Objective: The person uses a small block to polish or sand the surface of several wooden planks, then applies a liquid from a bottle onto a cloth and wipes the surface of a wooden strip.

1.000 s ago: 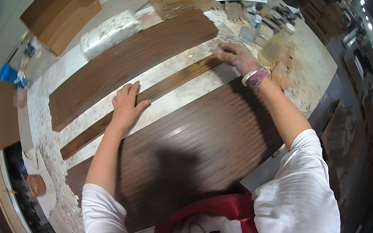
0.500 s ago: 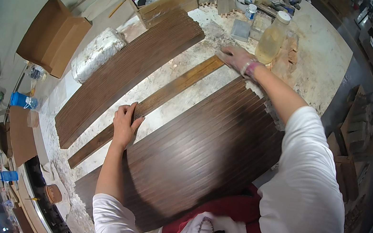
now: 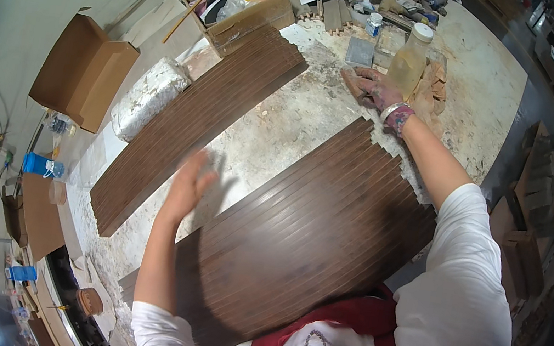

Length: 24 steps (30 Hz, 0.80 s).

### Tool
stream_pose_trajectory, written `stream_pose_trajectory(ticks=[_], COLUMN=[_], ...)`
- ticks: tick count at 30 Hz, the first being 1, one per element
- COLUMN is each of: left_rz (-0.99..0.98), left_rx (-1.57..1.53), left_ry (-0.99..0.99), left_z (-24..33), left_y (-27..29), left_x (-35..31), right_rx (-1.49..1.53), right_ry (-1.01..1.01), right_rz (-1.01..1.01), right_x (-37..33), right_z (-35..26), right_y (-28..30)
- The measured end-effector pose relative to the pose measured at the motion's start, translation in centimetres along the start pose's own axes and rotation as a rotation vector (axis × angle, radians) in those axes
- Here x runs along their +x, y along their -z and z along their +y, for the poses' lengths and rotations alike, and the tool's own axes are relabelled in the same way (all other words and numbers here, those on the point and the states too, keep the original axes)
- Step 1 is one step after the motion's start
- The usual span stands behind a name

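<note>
My left hand (image 3: 188,187) is open and slightly blurred, its fingers stretched out over the bench beside the near edge of a far row of dark brown wooden strips (image 3: 196,136). It holds nothing I can see. My right hand (image 3: 378,92), in a thin purple-patterned glove, is closed on a small flat brown block (image 3: 352,85) near the jar. Nearer my body lies a wide set of dark brown wooden strips (image 3: 297,226), side by side with stepped ends. A bare band of the pale, stained workbench (image 3: 260,142) runs between the two sets.
Behind my right hand stands a jar of yellowish liquid (image 3: 408,60), with a grey square block (image 3: 360,52) and a small white bottle (image 3: 374,24) beyond. A white wrapped bundle (image 3: 150,100), an open cardboard box (image 3: 84,72) and a box of supplies (image 3: 249,22) border the far row.
The single strip between the two sets no longer lies there on its own. My left hand has let go of it, and my right hand has moved slightly right, off its far end.
</note>
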<state>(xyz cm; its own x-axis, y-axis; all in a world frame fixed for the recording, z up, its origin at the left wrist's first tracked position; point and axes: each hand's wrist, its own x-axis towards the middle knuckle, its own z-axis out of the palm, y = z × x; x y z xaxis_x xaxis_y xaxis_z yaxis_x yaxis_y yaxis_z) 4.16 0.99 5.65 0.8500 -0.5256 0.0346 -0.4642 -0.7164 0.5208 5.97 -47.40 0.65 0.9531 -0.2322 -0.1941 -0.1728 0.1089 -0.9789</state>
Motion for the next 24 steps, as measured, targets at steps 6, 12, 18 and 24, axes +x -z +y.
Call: stream_pose_trajectory(ticks=[6, 12, 18, 24], left_rz=[0.117, 0.133, 0.214, 0.301], left_rx=[0.572, 0.391, 0.465, 0.388], left_ry=[0.121, 0.028, 0.161, 0.129], left_z=[-2.2, -3.6, -4.9, -5.3], left_y=[-3.4, -3.0, -4.9, -4.7], left_x=[1.0, -0.2, 0.5, 0.0], right_rx=[-0.253, -0.836, -0.997, -1.172], right_ry=[0.132, 0.214, 0.083, 0.120], right_rz=[-0.010, 0.078, -0.010, -0.253], right_x=[3.4, 7.3, 5.7, -0.1], right_z=[-1.0, -1.9, -3.9, -5.8], right_y=[-3.2, -4.7, -8.8, -5.6])
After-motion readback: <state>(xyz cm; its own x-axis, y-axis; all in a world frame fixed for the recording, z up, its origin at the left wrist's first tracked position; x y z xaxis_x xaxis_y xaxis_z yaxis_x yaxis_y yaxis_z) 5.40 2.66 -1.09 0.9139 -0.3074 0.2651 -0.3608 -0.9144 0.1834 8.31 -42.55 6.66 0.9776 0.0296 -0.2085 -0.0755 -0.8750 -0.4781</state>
